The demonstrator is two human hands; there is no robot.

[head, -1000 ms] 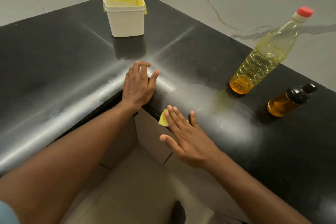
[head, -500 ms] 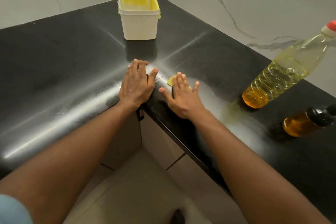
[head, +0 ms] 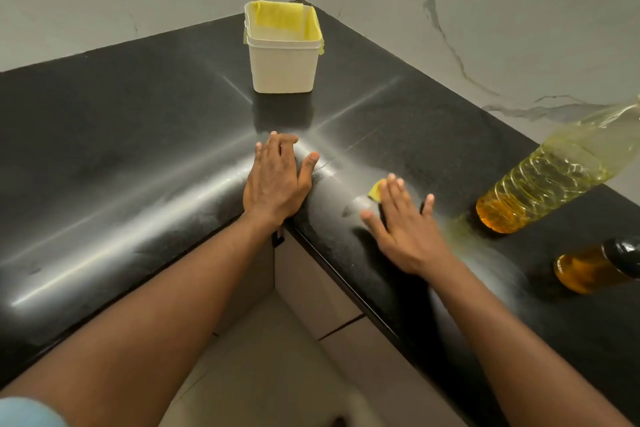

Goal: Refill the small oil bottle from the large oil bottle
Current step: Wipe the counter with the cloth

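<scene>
On the glossy black L-shaped countertop [head: 138, 135] (marble walls behind), the left hand [head: 275, 180] rests flat at its inner corner while the spread right hand [head: 403, 222] presses a yellow cloth [head: 375, 190].

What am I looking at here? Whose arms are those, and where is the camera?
There is no machine here, just a person. The camera sits on their head and looks down, so you see their own two arms. The left hand lies flat on the black counter. The right hand presses a yellow cloth flat against the counter, as if wiping. On the right stand the big oil bottle and the small oil bottle with a dark top. At the back is a white tub with something yellow inside. Nobody is touching the bottles.
</scene>
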